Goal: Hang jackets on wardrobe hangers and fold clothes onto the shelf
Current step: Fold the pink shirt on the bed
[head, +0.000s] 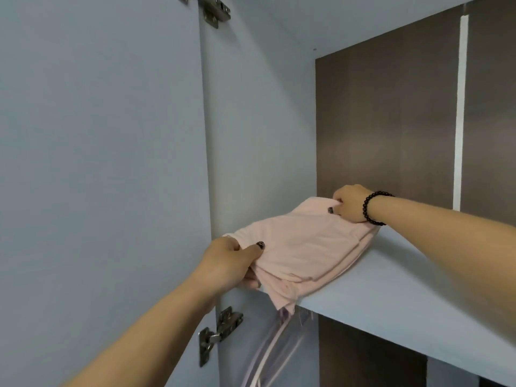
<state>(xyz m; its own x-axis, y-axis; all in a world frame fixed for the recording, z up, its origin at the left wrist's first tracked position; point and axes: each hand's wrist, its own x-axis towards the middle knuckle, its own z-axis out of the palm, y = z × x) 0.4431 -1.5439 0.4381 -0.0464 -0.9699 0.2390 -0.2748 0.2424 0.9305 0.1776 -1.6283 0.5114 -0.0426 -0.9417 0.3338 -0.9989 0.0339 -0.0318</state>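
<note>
Nearest, at lower left: bare left hand [231, 261], thumb laid on top and fingers curled underneath, pinching the near left edge of a folded pale pink fabric garment [301, 247]. Just below and beside it, on the open grey-blue wardrobe door [97, 163]: lower silver metal hinge [220, 331]. Under the shelf edge, blurred: pale striped clothing hanging [276, 350], kind not discernible. Resting on the flat light grey-blue wardrobe shelf [405, 297], at its left end close to the side wall: the pink garment, stacked in several layers, one loose corner drooping over the near shelf edge. Farther, at the garment's far right corner: right hand [349, 203], fingers curled in, gripping the fabric there; a black beaded bracelet [374, 208] round the wrist. Beyond, at the far right: dark brown wooden back panel [385, 121] with a narrow white vertical strip [460, 107]. Up at the top left, on the door: second silver metal hinge [215, 9].
</note>
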